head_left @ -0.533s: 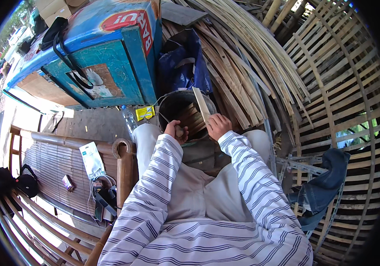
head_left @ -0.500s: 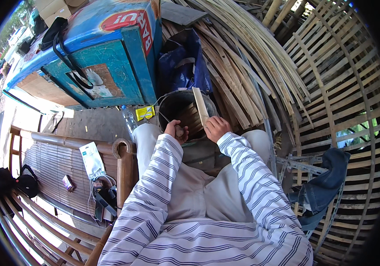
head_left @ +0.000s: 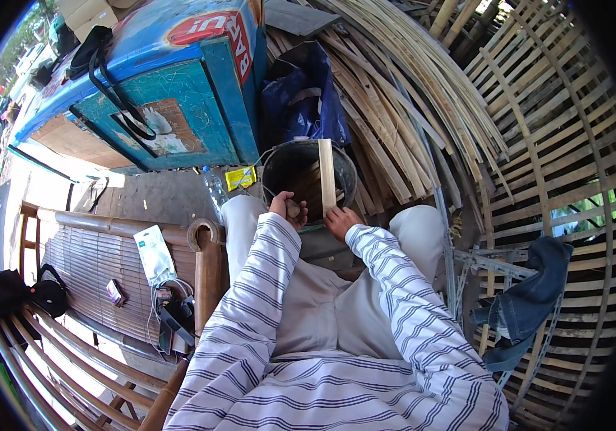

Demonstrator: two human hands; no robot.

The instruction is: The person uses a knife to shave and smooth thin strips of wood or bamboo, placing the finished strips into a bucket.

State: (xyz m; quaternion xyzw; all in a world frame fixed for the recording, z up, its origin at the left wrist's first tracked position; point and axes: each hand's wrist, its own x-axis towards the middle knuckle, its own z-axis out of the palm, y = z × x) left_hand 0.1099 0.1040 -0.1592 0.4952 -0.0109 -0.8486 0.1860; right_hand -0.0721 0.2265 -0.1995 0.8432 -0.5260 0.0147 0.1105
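My right hand (head_left: pixel 342 221) grips the lower end of a pale flat wooden slat (head_left: pixel 327 172), which stands nearly upright over a dark bucket (head_left: pixel 273 171). Several brown wood or bamboo strips (head_left: pixel 311 185) lie inside that bucket, between my knees. Just left of the slat, my left hand (head_left: pixel 288 208) is closed around something with a brown, rounded end; the rest of it is hidden in the fingers, so I cannot tell its kind. The two hands are apart, near the bucket's close rim.
A blue cabinet (head_left: pixel 171 108) stands ahead left, beside a blue bag (head_left: pixel 300 100). Long wooden strips (head_left: pixel 394 122) are piled ahead right. A bamboo bench (head_left: pixel 107 251) at left carries a white packet (head_left: pixel 153 255). Jeans (head_left: pixel 530 294) hang at right near a slatted wall. A bottle (head_left: pixel 214 188) stands by my left knee.
The slat has turned from leaning left to nearly upright, and my right hand has shifted slightly left and closer to me. My left hand stays closed in nearly the same place.
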